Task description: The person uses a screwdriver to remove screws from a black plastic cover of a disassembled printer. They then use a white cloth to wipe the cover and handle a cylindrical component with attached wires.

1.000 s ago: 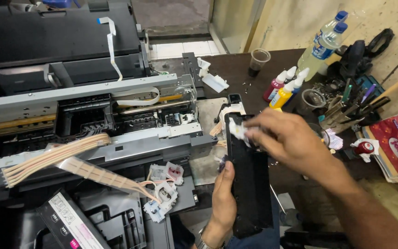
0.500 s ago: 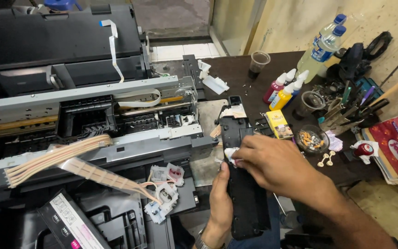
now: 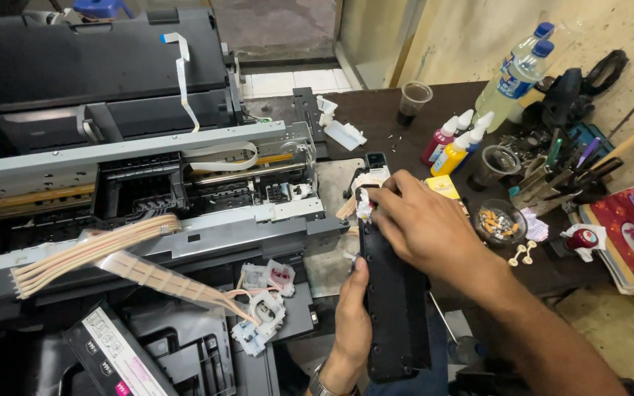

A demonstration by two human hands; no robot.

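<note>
Two hands work on a long black part [image 3: 394, 293]. Left hand [image 3: 352, 315] grips its side from below. Right hand [image 3: 423, 227] bends over the top, pinching a white wad [image 3: 365, 209].

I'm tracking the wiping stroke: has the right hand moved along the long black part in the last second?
Yes. The right hand slid down the long black part toward the person, then returned near its top end, judged against the yellow bottle.
</note>
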